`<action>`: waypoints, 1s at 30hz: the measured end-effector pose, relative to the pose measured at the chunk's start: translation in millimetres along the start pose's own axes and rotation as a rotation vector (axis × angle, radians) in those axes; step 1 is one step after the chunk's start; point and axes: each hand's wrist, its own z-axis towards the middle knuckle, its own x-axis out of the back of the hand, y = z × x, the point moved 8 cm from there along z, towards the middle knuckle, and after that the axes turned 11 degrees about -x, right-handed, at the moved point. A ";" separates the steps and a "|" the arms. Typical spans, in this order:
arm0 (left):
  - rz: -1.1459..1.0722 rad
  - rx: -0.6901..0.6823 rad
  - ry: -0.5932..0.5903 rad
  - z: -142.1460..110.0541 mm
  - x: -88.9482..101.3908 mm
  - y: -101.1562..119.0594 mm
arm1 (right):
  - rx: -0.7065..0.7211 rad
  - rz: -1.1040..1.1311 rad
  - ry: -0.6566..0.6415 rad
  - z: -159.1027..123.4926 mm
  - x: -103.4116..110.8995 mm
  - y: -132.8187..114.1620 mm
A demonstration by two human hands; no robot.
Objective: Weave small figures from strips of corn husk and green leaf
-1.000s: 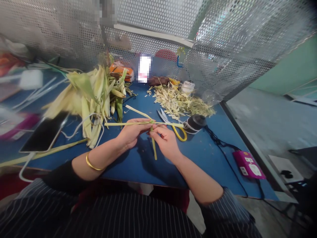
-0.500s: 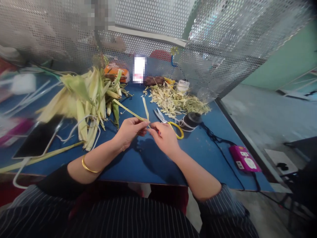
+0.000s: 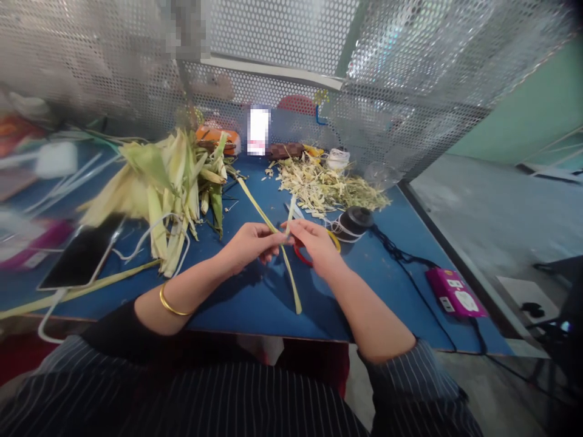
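My left hand (image 3: 255,244) is closed in a pinch on narrow, pale green-yellow corn husk strips (image 3: 291,285). One length slants away toward the upper left, another hangs toward the table's near edge, and a short end sticks up between the hands. My right hand (image 3: 316,246) also pinches the husk, its fingertips meeting the left ones where the lengths cross. Fingers hide the crossing itself. Behind and under my right hand lie scissors (image 3: 336,240) with yellow and red handles, partly covered.
A pile of corn husks (image 3: 157,182) stands left, near a dark phone (image 3: 82,258) with a white cable. Husk scraps (image 3: 314,185) lie at the back right, beside a black spool (image 3: 356,223) of white thread. A purple box (image 3: 455,293) sits at the right edge.
A husk length now hangs down below my hands toward me, and the short end points up between them. Both hands have shifted slightly right in view, and my right hand covers more of the scissors.
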 end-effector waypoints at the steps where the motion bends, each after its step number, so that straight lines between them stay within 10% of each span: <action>1: 0.024 0.003 -0.024 -0.9 -2.7 -0.9 | -0.048 0.073 -0.037 2.1 -2.1 4.8; 19: -0.072 0.117 0.022 0.0 0.0 -9.9 | -0.056 0.247 0.177 13.0 26.0 13.1; 25: 0.133 0.017 -0.016 -1.0 2.5 3.3 | 0.281 -0.117 0.361 -2.4 31.8 -16.8; 30: 0.310 -0.033 -0.169 -2.2 -8.5 9.2 | 0.362 -0.345 0.167 -11.2 4.8 -28.9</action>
